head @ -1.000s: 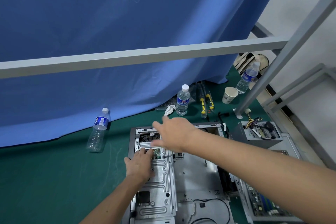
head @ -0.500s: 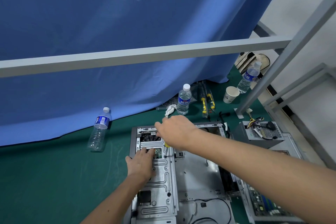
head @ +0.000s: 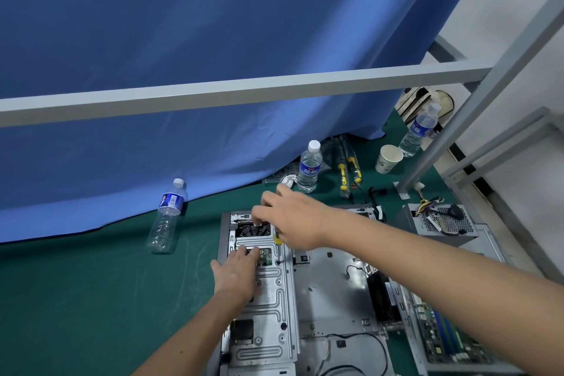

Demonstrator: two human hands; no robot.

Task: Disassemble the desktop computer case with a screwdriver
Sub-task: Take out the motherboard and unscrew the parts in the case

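An open silver computer case (head: 332, 287) lies flat on the green mat. A ribbed metal drive bracket (head: 271, 308) runs along the case's left side. My left hand (head: 236, 273) rests flat on that bracket, fingertips near a small green circuit board (head: 266, 256). Above the far end of the case, my right hand (head: 293, 220) grips a yellow-handled screwdriver (head: 277, 243). The screwdriver stands nearly upright, its tip on a screw in the bracket just right of the circuit board. Most of the handle is hidden in my palm.
A power supply (head: 439, 227) with loose cables sits right of the case, a motherboard (head: 439, 333) in front of it. Three water bottles (head: 309, 166) (head: 166, 217) (head: 419, 128), a paper cup (head: 387, 159) and yellow-handled tools (head: 348, 171) stand behind. A grey frame bar (head: 244, 90) crosses overhead.
My right hand has closed its fingers round the screwdriver and lowered the tip onto the bracket. The left hand has stayed on the bracket.
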